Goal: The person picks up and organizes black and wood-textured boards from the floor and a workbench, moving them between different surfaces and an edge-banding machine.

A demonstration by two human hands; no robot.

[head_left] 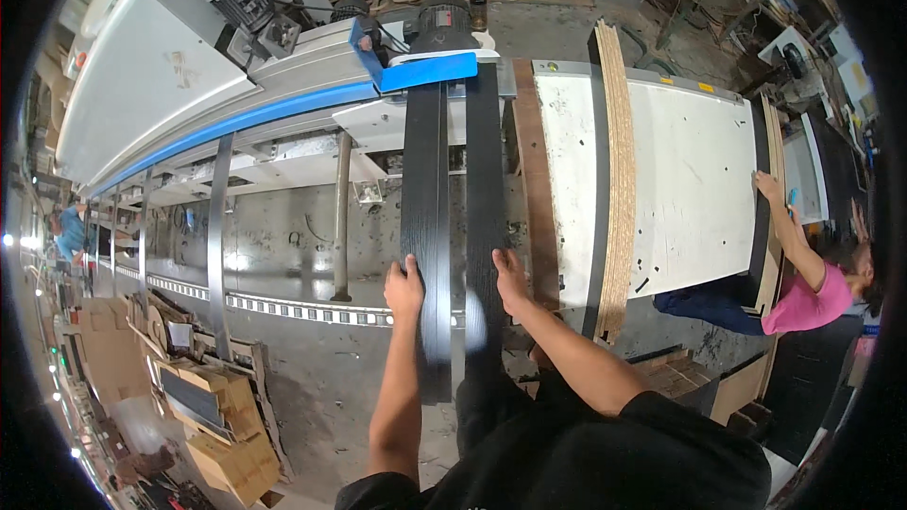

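Two long black wood-grain boards lie side by side, running away from me with a narrow gap between them. My left hand (404,291) grips the outer edge of the left black board (425,189), thumb up at its side. On the far edge of the right black board (484,161), my right hand (511,281) is closed, its fingertips on the board's top face. The undersides of both boards and any fingers beneath them are hidden. Their far ends reach a blue guard (430,72) on the machine.
A roller track (312,312) and metal crossbars (218,227) extend to the left. On the right, a white table (694,179) bears a stack of edge-up boards (616,189). Beyond it, a co-worker in a pink shirt (808,302) handles more boards. Cardboard boxes (222,416) stand lower left.
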